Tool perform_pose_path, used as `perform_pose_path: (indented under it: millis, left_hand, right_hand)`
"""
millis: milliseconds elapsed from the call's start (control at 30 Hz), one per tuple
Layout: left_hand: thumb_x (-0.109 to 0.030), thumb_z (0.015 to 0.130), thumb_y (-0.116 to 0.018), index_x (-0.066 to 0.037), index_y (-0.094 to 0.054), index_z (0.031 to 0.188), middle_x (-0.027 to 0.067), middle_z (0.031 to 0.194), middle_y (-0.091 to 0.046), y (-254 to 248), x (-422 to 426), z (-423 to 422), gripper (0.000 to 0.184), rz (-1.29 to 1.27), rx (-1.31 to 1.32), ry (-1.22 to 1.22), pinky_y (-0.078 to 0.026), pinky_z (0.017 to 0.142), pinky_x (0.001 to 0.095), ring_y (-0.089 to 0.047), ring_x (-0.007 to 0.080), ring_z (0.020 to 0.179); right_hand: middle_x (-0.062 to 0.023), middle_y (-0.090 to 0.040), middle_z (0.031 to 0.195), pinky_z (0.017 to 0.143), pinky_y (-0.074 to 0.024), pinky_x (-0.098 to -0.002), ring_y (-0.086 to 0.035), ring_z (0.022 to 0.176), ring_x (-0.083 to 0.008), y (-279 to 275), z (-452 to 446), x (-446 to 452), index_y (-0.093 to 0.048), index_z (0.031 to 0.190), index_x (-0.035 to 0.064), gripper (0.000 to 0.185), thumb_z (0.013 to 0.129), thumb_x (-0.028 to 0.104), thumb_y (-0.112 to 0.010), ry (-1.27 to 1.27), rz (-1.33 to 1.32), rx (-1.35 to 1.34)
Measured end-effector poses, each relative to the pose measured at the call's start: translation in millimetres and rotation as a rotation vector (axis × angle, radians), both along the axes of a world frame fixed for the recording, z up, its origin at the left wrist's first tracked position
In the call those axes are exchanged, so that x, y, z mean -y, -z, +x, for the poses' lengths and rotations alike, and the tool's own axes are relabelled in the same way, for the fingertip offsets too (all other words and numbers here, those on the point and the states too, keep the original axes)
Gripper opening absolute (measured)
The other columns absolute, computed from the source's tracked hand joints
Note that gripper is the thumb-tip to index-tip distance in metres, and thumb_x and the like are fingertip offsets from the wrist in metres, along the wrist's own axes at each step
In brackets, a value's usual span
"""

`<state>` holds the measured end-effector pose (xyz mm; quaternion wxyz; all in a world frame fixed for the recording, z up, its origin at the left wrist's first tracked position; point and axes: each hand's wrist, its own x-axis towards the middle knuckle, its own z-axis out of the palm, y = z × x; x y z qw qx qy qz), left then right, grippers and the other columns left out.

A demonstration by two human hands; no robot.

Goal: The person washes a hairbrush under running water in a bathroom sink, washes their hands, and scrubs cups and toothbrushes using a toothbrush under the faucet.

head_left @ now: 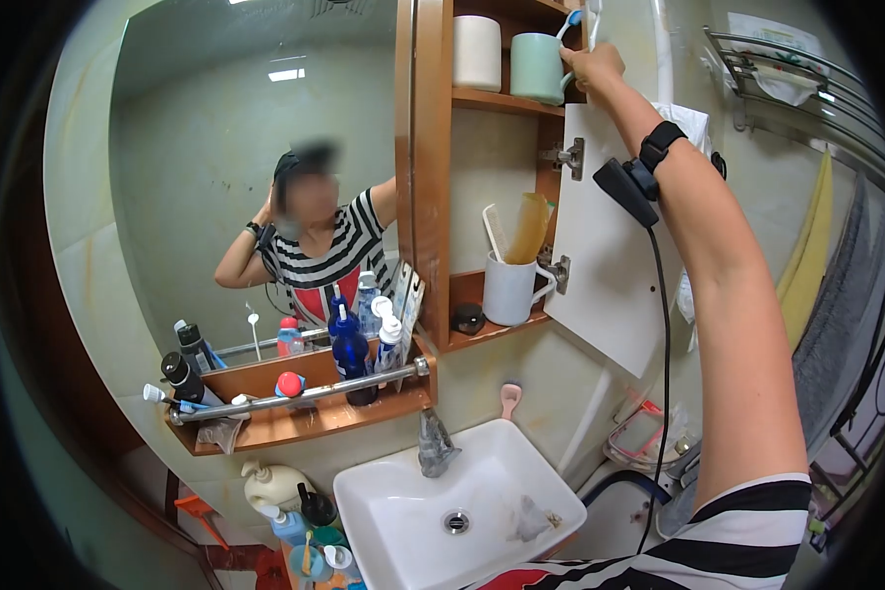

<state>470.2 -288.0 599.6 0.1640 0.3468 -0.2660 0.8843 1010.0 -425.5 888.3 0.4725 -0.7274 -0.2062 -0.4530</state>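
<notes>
My right hand (597, 67) is closed at the handle side of a mint-green mug (537, 67) on the upper cabinet shelf; its fingertips partly hide the handle. A toothbrush (568, 24) with a blue head leans out of this mug. Beside it on the left stands a white mug (477, 53). On the shelf below, a white mug with a handle (510, 287) holds a comb (495, 232) and an amber-coloured tube (528, 228). My left hand is outside direct view; only the mirror (256, 128) shows it, raised beside my head, fingers unclear.
The white cabinet door (610, 246) hangs open below my forearm. Bottles, including a blue one (350, 344), crowd the railed ledge (295, 418) left of the cabinet. Below is a white sink (403, 506). Towels (806, 256) hang at right, and a black cable (666, 364) dangles from my wrist.
</notes>
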Motion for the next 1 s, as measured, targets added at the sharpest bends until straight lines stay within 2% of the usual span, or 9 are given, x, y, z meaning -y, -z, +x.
perform_pose_path:
  millis: [200,267,300,400,433,533,600,800,1000]
  left_hand:
    - [-0.035,0.094,-0.041,-0.01,-0.055,0.112,0.0156,0.113,-0.056,1.7,2.4,-1.7,0.034,0.001,0.018,-0.024,-0.048,0.083,0.0416,-0.057,0.0302,0.103]
    - [-0.035,0.094,-0.041,-0.01,-0.055,0.111,0.0155,0.112,-0.057,1.8,1.7,-2.9,0.033,-0.003,0.019,-0.032,-0.048,0.083,0.0416,-0.058,0.0302,0.102]
    - [-0.035,0.094,-0.041,-0.01,-0.055,0.111,0.0154,0.112,-0.057,2.5,1.9,-3.3,0.033,-0.006,0.017,-0.036,-0.048,0.082,0.0416,-0.058,0.0301,0.102]
    - [-0.035,0.094,-0.042,-0.01,-0.056,0.11,0.0152,0.111,-0.057,2.7,2.3,-5.2,0.033,-0.006,0.017,-0.046,-0.048,0.082,0.0416,-0.058,0.03,0.101]
    - [-0.035,0.094,-0.042,-0.01,-0.056,0.11,0.0151,0.111,-0.058,3.2,2.3,-5.6,0.033,-0.006,0.016,-0.045,-0.048,0.082,0.0416,-0.058,0.03,0.101]
    - [-0.035,0.094,-0.042,-0.01,-0.057,0.109,0.015,0.11,-0.058,3.7,4.3,-6.7,0.032,-0.006,0.025,-0.049,-0.048,0.081,0.0417,-0.059,0.0299,0.1]
    - [-0.035,0.094,-0.042,-0.01,-0.057,0.108,0.0148,0.109,-0.059,4.0,5.5,-7.3,0.032,-0.003,0.027,-0.047,-0.049,0.081,0.0417,-0.059,0.0298,0.1]
    - [-0.034,0.094,-0.043,-0.011,-0.058,0.106,0.0145,0.107,-0.06,6.3,7.0,-13.5,0.031,0.003,0.033,-0.05,-0.049,0.08,0.0417,-0.06,0.0296,0.099]
    - [-0.034,0.094,-0.043,-0.011,-0.06,0.105,0.0141,0.105,-0.062,8.1,7.4,-17.1,0.031,0.0,0.039,-0.061,-0.049,0.079,0.0418,-0.061,0.0294,0.097]
  right_hand:
    - [-0.014,-0.067,0.073,0.062,-0.053,-0.0322,-0.067,0.062,-0.023,7.8,21.0,-5.1,-0.069,0.081,0.0009,0.035,0.071,0.034,-0.074,-0.062,0.103,0.054]
    - [-0.012,-0.066,0.073,0.055,-0.0501,-0.0304,-0.064,0.059,-0.0185,9.7,32.6,-9.2,-0.067,0.09,0.0016,0.036,0.074,0.033,-0.074,0.13,0.115,0.338]
    - [-0.0139,-0.067,0.089,0.07,-0.0531,-0.0318,-0.067,0.082,-0.0208,14.2,-1.2,-4.7,-0.058,0.115,0.0001,0.049,0.076,0.025,-0.073,0.297,-0.027,0.277]
    - [-0.0093,-0.057,0.061,0.051,-0.0441,-0.0331,-0.055,0.052,-0.0204,20.2,-8.9,-16.0,-0.056,0.091,-0.0022,0.041,0.079,0.035,-0.07,0.417,0.247,0.793]
    - [-0.0115,-0.06,0.069,0.059,-0.0471,-0.0351,-0.059,0.063,-0.0207,19.7,-31.0,-13.5,-0.058,0.098,-0.0024,0.044,0.076,0.033,-0.072,-0.025,0.173,0.414]
    - [-0.0134,-0.065,0.08,0.071,-0.0477,-0.0389,-0.061,0.074,-0.0244,26.3,-50.2,-34.2,-0.057,0.115,-0.0003,0.058,0.073,0.036,-0.073,-0.45,-0.009,0.421]
    - [-0.0164,-0.065,0.099,0.084,-0.0454,-0.0386,-0.062,0.091,-0.0261,30.4,-83.1,-42.6,-0.049,0.129,0.0033,0.073,0.072,0.043,-0.072,-0.25,-0.184,0.278]
    - [-0.0207,-0.055,0.124,0.094,-0.0421,-0.0339,-0.054,0.113,-0.0299,16.5,-75.1,-61.2,-0.039,0.138,0.0059,0.086,0.07,0.048,-0.072,-0.361,-0.428,0.243]
    - [-0.0216,-0.057,0.117,0.091,-0.0437,-0.0372,-0.056,0.109,-0.0321,15.9,-61.6,-75.2,-0.048,0.122,0.0017,0.078,0.063,0.044,-0.078,-0.311,-0.329,0.293]
